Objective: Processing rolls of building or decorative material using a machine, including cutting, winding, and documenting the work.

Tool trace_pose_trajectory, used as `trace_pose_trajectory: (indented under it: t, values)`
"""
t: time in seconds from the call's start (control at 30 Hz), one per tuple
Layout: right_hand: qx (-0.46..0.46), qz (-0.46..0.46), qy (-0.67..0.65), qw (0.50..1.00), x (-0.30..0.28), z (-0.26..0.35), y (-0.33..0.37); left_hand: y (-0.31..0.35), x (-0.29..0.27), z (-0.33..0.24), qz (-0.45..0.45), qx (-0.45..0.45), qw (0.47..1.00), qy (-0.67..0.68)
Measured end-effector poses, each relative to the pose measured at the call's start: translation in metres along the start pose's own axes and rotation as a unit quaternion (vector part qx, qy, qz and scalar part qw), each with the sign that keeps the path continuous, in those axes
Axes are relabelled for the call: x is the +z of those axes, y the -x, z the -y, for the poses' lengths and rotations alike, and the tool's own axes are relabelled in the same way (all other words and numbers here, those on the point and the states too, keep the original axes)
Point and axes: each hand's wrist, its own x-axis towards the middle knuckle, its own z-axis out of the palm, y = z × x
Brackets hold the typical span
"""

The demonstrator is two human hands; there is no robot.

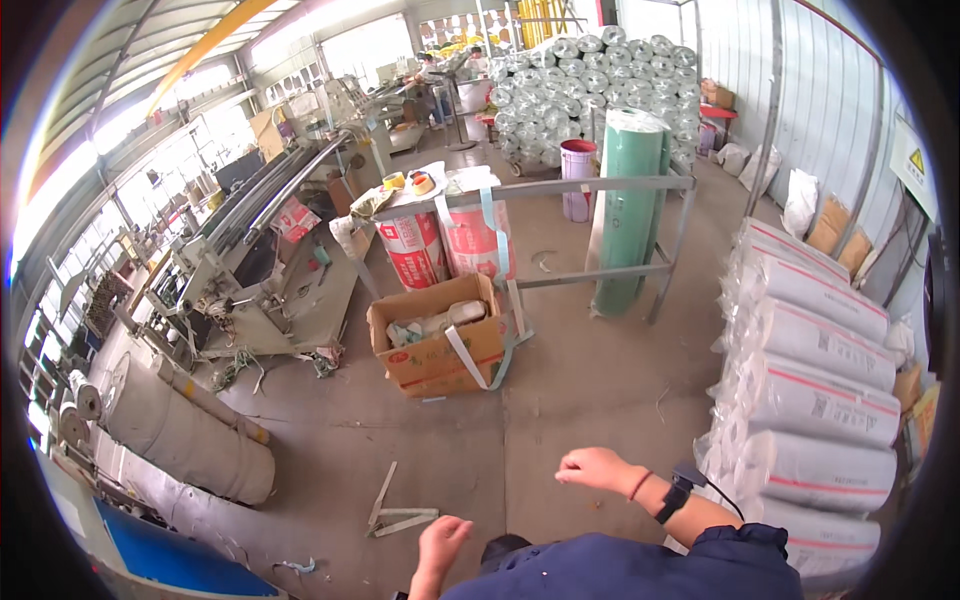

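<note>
My left hand (443,545) is raised over the floor at the lower middle, its fingers curled in, with nothing showing in them. To its right and a little farther forward, my right hand (598,468) hangs in the air, fingers bent loosely inward and nothing visible in its grasp. A dark band (678,497) circles the right wrist, and a cable runs from it. Neither hand touches anything. Nearest to the left hand, some pale strips (400,518) lie on the floor. Wrapped white rolls (820,465) are stacked to the right of my right arm.
Ahead stands an open cardboard box (440,365) before a metal frame (600,184). A green roll (634,210) and a purple bucket (578,180) stand upright there. Machinery (250,290) and a large grey roll (190,430) are at left. Wrapped rolls (600,95) are piled behind; a person (432,85) is far off.
</note>
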Motion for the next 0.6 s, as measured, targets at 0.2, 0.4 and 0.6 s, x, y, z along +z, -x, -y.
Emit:
trace_pose_trajectory:
  t: [0.2,0.4,0.6]
  values:
    - [-0.063,-0.020,-0.047,0.997,-0.141,-0.012,-0.257,-0.201,-0.021,0.018,-0.072,-0.118,0.989,0.060]
    - [-0.033,-0.072,-0.292,0.953,-0.294,-0.053,-0.484,-0.464,-0.035,-0.030,-0.021,-0.079,0.993,0.079]
    - [-0.026,-0.228,-0.274,0.934,-0.466,-0.071,-0.658,-0.693,-0.077,-0.164,0.052,0.052,0.997,0.009]
